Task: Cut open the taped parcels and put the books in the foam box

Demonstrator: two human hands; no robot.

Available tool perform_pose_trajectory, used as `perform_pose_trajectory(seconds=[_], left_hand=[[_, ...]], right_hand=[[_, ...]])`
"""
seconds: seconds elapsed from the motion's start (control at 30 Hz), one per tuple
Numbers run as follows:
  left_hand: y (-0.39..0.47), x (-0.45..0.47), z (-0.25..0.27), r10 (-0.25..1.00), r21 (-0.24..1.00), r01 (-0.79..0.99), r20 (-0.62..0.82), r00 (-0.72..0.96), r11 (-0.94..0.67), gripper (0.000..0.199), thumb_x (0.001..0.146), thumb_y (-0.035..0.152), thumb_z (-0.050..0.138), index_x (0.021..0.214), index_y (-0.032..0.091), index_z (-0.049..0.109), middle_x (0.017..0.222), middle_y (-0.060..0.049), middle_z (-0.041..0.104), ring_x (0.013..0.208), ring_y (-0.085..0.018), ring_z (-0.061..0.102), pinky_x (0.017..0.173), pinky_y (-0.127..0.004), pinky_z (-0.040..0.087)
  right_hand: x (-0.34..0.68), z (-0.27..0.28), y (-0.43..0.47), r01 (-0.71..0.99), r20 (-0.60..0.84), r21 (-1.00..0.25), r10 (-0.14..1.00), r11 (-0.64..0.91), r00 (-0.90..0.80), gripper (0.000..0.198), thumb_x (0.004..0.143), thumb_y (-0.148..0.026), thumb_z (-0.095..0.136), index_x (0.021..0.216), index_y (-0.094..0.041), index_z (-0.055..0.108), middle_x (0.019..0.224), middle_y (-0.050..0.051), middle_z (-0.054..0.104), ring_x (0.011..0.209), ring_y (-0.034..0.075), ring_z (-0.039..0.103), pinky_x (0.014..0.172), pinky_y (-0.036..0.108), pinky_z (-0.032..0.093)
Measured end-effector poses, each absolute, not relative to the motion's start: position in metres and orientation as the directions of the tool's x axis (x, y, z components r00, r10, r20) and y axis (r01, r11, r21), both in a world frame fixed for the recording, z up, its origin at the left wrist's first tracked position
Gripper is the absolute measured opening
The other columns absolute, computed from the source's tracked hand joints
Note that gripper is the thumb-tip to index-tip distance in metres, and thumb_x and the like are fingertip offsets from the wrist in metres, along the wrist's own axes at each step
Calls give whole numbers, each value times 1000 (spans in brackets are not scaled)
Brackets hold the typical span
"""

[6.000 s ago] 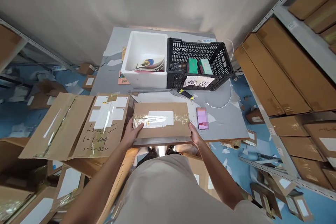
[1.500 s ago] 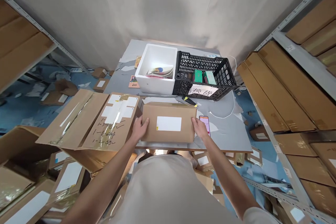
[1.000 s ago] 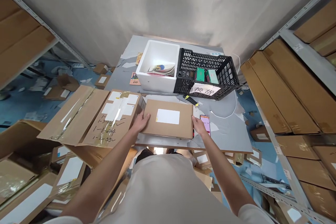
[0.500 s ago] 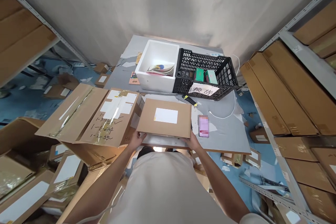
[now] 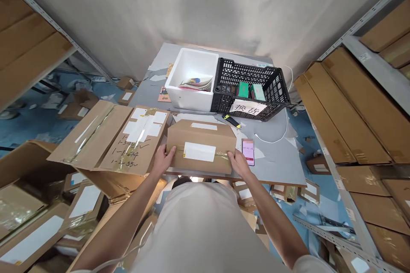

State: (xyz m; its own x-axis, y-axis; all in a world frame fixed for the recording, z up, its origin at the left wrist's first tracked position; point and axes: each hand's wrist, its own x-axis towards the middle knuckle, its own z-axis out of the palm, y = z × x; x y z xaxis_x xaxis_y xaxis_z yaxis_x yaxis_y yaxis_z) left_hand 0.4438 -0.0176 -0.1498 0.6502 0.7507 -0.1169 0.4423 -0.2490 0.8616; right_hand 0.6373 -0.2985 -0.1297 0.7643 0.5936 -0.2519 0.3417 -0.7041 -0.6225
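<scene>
A brown cardboard box [image 5: 176, 136] is tilted at the front of the grey table [image 5: 272, 166], showing a taped side and white labels on two faces. My left hand [image 5: 163, 158] grips its left end, thumb against the front face. On the right end, my right hand [image 5: 239, 163] holds it the same way. Just right of that hand lies a phone [image 5: 247, 152] with a pink screen. A black and yellow box cutter [image 5: 232, 121] rests behind the box.
Behind stand a white foam box [image 5: 192, 101] holding papers and a black crate [image 5: 272, 111] with small green boxes. A large carton [image 5: 128, 153] with handwriting adjoins the table's left side. Shelves of cartons [image 5: 355, 106] flank the right. A white cable [image 5: 275, 140] curves across the table.
The cardboard box has tipped, so its taped side now faces me and its labelled top leans away. Both hands have moved up from the lower front corners to the box's ends.
</scene>
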Motion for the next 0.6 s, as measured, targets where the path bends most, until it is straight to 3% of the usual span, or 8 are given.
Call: perform_pose_trajectory(seconds=[0.1, 0.27, 0.4, 0.5, 0.6], left_hand=[[-13, 458, -135, 763, 741, 550, -80, 642, -386, 53, 81, 58, 43, 106, 15, 61, 96, -11, 62, 95, -27, 58, 85, -42, 46], [-11, 474, -133, 724, 714, 539, -66, 687, -447, 58, 75, 58, 52, 112, 13, 60, 101, -13, 63, 98, -29, 58, 86, -40, 45], [-15, 478, -136, 747, 695, 536, 4, 664, -480, 57, 77, 55, 52, 114, 13, 59, 101, -13, 62, 99, -29, 57, 86, -40, 45], [-15, 482, -135, 756, 678, 548, 16, 655, -490, 57, 78, 55, 52, 115, 13, 58, 102, -14, 62, 101, -30, 56, 88, -40, 44], [-13, 485, -133, 750, 679, 550, 2, 661, -486, 60, 79, 56, 51, 122, 14, 53, 109, -14, 60, 106, -30, 55, 91, -41, 43]], right_hand=[[651, -116, -285, 341, -336, -493, 536, -801, 774, 65, 92, -55, 16, 90, -12, 66, 92, 19, 68, 90, 28, 62, 76, 34, 42], [673, -117, -271, 321, -405, -440, 504, -839, 763, 74, 92, -57, 11, 82, -12, 69, 89, 20, 69, 88, 28, 63, 72, 31, 41], [685, -126, -268, 345, -384, -473, 542, -811, 747, 72, 91, -58, 15, 82, -12, 69, 88, 20, 69, 87, 28, 63, 72, 31, 41], [693, -137, -273, 298, -371, -569, 562, -767, 739, 68, 92, -56, 17, 86, -12, 68, 85, 16, 69, 80, 24, 64, 71, 30, 42], [694, -158, -286, 139, -396, -627, 467, -767, 791, 58, 94, -47, 19, 101, -12, 65, 87, 12, 69, 72, 19, 64, 69, 28, 45]])
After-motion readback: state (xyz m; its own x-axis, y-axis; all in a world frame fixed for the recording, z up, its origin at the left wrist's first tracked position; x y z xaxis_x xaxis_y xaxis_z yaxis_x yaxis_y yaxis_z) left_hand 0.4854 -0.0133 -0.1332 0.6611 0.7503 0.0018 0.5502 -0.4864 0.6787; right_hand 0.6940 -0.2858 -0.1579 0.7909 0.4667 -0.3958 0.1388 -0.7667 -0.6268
